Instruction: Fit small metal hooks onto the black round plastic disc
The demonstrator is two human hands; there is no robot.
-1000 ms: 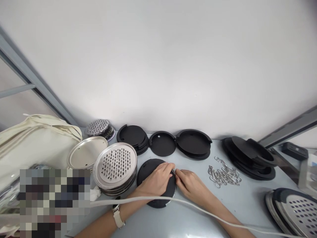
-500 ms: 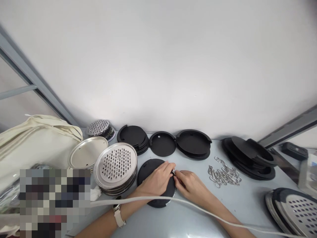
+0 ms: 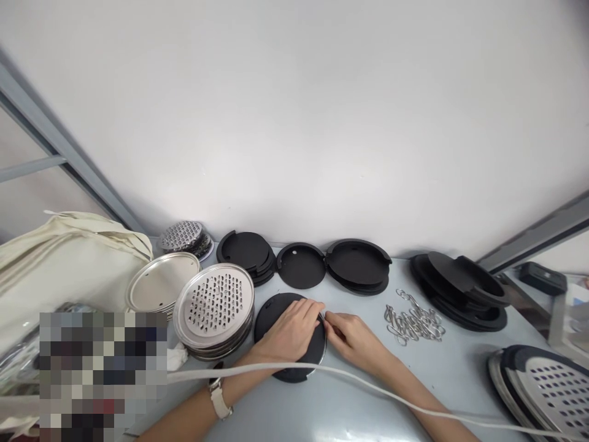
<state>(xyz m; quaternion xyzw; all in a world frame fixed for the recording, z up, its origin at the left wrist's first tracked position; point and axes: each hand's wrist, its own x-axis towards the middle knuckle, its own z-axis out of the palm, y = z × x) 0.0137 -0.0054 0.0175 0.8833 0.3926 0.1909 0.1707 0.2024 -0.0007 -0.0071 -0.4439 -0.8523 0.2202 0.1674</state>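
Note:
A black round disc [image 3: 272,314] with a slot near its far edge lies on the table, and a thin metal rim shows along its right side. My left hand [image 3: 294,328] rests across it, fingers closed at its right edge. Close by, my right hand [image 3: 346,334] pinches a small shiny wire piece [image 3: 322,314] at that edge; the fingers partly hide it. To the right lies a loose heap of bent wire loops [image 3: 414,324]. On the left stands a stack of round metal graters [image 3: 216,304].
Black discs and holders [image 3: 359,264] line the wall. More black parts [image 3: 460,288] and perforated plates [image 3: 559,393] are stacked right. Plain metal discs [image 3: 163,282], small graters [image 3: 181,236] and a cream bag [image 3: 69,258] are left. A white cable [image 3: 368,383] crosses in front of my forearms.
Both hands stay at the disc's right edge. My right fingers have shifted slightly at the wire piece, and the whole view has moved a little.

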